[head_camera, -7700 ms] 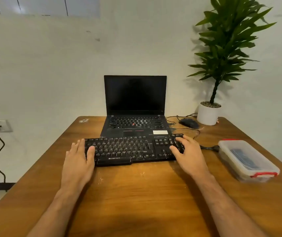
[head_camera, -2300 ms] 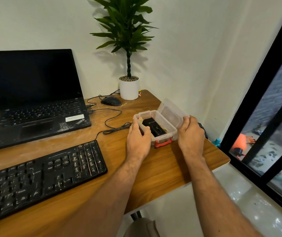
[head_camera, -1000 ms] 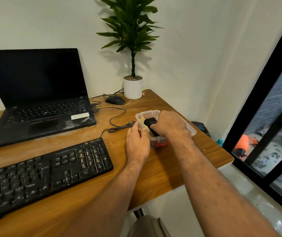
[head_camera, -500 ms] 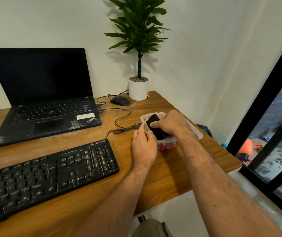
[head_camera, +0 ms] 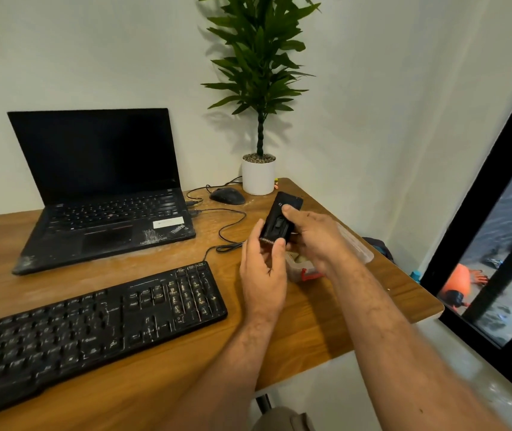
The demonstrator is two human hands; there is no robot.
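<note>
Taking the wall ahead of the person as 12 o'clock, both hands are up over the right part of the counter (head_camera: 326, 334), at about 1 o'clock from the person. Between them is a small black device (head_camera: 280, 223), flat and oblong, held in the air and tilted so its far end points toward 1 o'clock. It hangs just above the near left corner of the clear box (head_camera: 298, 269) and does not touch the counter.

The left hand (head_camera: 262, 275) pinches the near end of the black device, thumb on the right edge and fingers curled up along the left edge. The right hand (head_camera: 315, 241) comes in from 4 o'clock; its fingers wrap under the right side and its thumb presses down on the top face, near the far end.

The clear box sits open on the counter under the right hand, a red latch (head_camera: 310, 274) on its near side and its lid (head_camera: 355, 247) lying at 3 o'clock of it, close to the counter's edge.

At 9 o'clock of the hands lies a black keyboard (head_camera: 93, 325). At 11 o'clock stands an open laptop (head_camera: 102, 188), screen dark, with a cable (head_camera: 232, 225) running from its side. At 12 o'clock are a black mouse (head_camera: 227, 195) and a potted plant (head_camera: 258, 178) against the wall.
</note>
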